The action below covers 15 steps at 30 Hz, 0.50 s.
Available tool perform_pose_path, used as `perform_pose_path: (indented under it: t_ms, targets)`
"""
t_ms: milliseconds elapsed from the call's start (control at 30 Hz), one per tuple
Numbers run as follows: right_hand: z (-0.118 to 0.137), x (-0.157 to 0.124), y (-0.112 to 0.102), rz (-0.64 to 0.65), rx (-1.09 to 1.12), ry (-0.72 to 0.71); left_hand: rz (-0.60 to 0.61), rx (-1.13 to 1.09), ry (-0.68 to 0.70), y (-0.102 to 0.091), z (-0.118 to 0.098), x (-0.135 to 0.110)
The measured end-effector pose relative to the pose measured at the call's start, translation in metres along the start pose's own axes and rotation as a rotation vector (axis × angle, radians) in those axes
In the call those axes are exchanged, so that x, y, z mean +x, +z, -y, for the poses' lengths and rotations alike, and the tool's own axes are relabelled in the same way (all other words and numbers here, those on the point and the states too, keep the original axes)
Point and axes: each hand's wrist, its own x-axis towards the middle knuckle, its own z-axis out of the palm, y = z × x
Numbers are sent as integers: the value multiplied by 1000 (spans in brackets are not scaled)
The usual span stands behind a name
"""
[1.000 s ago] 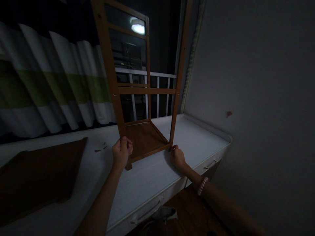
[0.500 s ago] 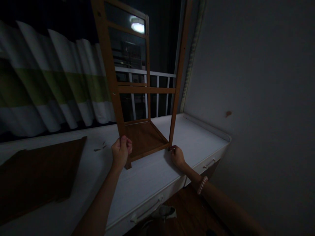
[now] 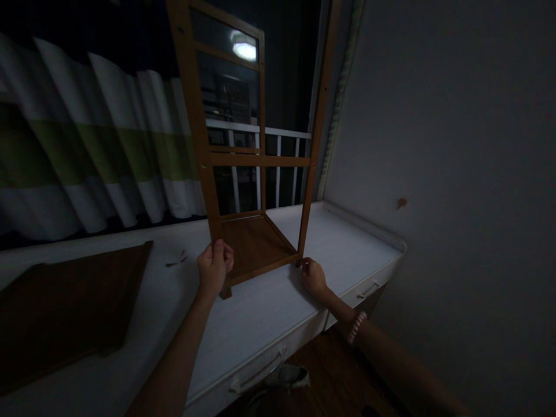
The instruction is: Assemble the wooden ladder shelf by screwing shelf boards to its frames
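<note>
The tall brown wooden shelf frame [image 3: 260, 159] stands upright on the long white cabinet top [image 3: 351, 243], near its front edge; the left hand [image 3: 214, 271] is closed in a fist round the bottom of the front left leg [image 3: 198, 127], and the right hand [image 3: 313, 277] has its fingertips bunched at the foot of the front right leg [image 3: 305, 202], though it is too dark to tell if they pinch anything. I think the left hand should grip tight so the frame cannot tip, while the right fingers work slowly and gently at the foot

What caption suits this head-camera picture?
Left hand grips the front leg of a wooden shelf frame, right hand touches the other, atop a white dresser.
</note>
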Motion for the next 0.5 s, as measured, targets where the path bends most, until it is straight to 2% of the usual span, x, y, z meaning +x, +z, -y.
perform_pose_path:
  t_ms: [500]
  targets:
    - [-2,-5,-1,31,-183,-52,-10,-18,-11,2,-1,1]
